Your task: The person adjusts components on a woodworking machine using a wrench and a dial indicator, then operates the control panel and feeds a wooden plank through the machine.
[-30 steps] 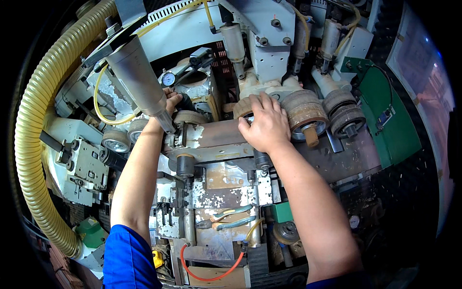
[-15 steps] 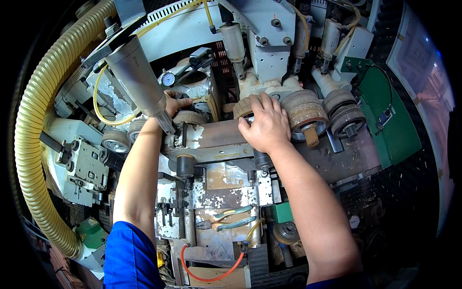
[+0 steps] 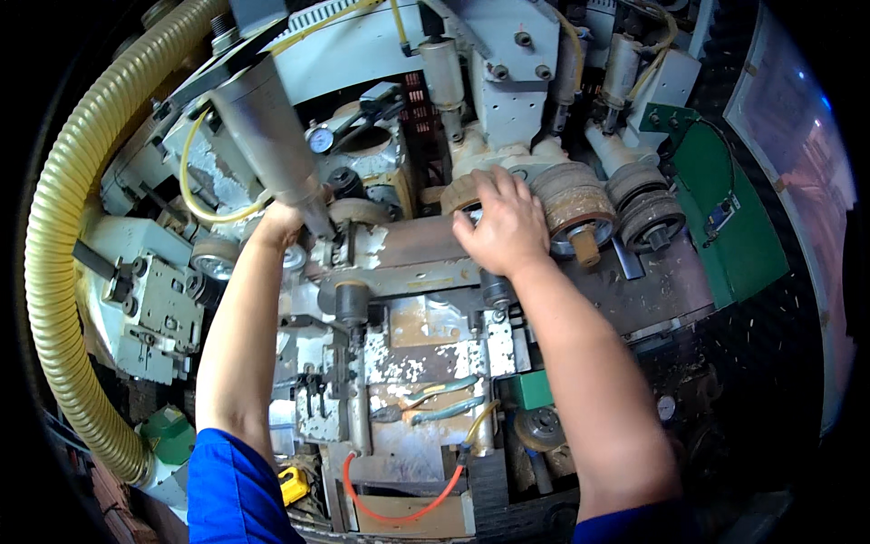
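My right hand (image 3: pixel 504 225) lies with its fingers stretched over a worn brown feed wheel (image 3: pixel 460 192), beside a larger wheel pair (image 3: pixel 576 213) on its right. At the left, my left hand (image 3: pixel 281 223) is behind the lower end of a silver pneumatic cylinder (image 3: pixel 265 131), which hides most of its fingers. Next to that hand sit small rollers (image 3: pixel 217 257) and a grey wheel (image 3: pixel 358 212). A long brown metal bar (image 3: pixel 417 247) with flaking paint runs between my two hands.
Pliers (image 3: pixel 444 410) with green handles lie on the machine plate below the bar. A red hose (image 3: pixel 399 519) loops near the front. The ribbed yellow duct (image 3: pixel 56 245) curves down the left side. A dial gauge (image 3: pixel 321 139) stands at the back.
My left hand has drawn back and leftward from beside the dial gauge to behind the cylinder, uncovering a dark round knob. My right hand stays on the wheel.
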A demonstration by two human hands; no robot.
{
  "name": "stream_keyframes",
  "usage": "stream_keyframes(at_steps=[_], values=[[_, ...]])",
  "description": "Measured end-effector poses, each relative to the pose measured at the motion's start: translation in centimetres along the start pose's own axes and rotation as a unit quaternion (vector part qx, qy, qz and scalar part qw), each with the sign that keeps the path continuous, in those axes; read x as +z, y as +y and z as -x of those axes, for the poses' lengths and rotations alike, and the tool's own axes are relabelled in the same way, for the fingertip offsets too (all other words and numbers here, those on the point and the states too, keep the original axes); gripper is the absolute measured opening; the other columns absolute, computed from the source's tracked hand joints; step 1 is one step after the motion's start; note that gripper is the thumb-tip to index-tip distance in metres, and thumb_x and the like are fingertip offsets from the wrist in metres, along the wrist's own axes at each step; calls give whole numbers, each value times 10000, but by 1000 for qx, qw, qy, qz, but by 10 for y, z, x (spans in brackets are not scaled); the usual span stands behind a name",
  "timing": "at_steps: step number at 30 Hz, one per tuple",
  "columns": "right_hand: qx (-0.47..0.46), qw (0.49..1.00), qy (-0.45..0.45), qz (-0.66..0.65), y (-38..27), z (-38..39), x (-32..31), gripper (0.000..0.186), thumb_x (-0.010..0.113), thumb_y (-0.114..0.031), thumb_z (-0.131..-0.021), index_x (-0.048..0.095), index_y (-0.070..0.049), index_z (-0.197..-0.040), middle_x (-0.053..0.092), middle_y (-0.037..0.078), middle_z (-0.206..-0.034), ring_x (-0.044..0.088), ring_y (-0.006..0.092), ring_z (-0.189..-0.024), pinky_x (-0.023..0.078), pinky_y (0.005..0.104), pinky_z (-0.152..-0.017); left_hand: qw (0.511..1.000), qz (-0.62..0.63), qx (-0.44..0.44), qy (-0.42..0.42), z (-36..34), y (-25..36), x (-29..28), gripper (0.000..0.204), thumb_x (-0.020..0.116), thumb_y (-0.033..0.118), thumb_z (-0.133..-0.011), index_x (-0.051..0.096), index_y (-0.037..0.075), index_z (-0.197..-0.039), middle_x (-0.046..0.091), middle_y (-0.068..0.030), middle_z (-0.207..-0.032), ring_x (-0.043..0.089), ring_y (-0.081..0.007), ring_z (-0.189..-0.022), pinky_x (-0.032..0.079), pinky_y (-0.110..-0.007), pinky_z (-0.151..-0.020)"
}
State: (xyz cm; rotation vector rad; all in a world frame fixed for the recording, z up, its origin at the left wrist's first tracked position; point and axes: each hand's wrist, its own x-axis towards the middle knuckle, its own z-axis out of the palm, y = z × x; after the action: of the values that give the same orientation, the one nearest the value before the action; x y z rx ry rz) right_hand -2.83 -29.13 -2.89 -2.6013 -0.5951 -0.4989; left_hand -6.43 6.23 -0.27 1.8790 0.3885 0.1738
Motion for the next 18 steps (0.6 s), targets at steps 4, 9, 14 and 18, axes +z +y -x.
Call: stream_keyframes(at_steps=[4,9,14,18], values=[[28,999,-27,15,10,3,-10,695,630,-437,-911,509,-94,-1504,439,160,-1585,374,351,-1479,331,527,-1199,993,-45,86,73,129,26,-18,561,721,157,-951,522,-60,-1428,651,-100,-1236,630,-187,-1082,506,-331,-983],[35,999,-9,36,14,6,-9,697,629,-462,-914,519,-80,-1486,436,167,-1584,388,361,-1461,327,521,-1186,985,-155,78,-1,438,41,-65,542,754,85,-846,597,6,-1359,702,-115,-1125,712,-225,-965,575,-369,-907],[64,986,64,138,-30,26,-9,747,632,-499,-953,443,-59,-1525,343,210,-1640,341,409,-1475,262,555,-1198,992,-27,-103,63,725,40,-22,597,744,28,-883,552,-13,-1447,659,-160,-1343,656,-246,-1203,527,-383,-1026],[63,991,115,-14,-105,89,-49,730,650,-472,-949,435,-61,-1513,386,197,-1600,371,404,-1460,327,558,-1168,927,181,-219,244,885,-32,36,498,635,-45,-962,539,-3,-1449,683,-149,-1300,647,-226,-1210,520,-348,-1028]])
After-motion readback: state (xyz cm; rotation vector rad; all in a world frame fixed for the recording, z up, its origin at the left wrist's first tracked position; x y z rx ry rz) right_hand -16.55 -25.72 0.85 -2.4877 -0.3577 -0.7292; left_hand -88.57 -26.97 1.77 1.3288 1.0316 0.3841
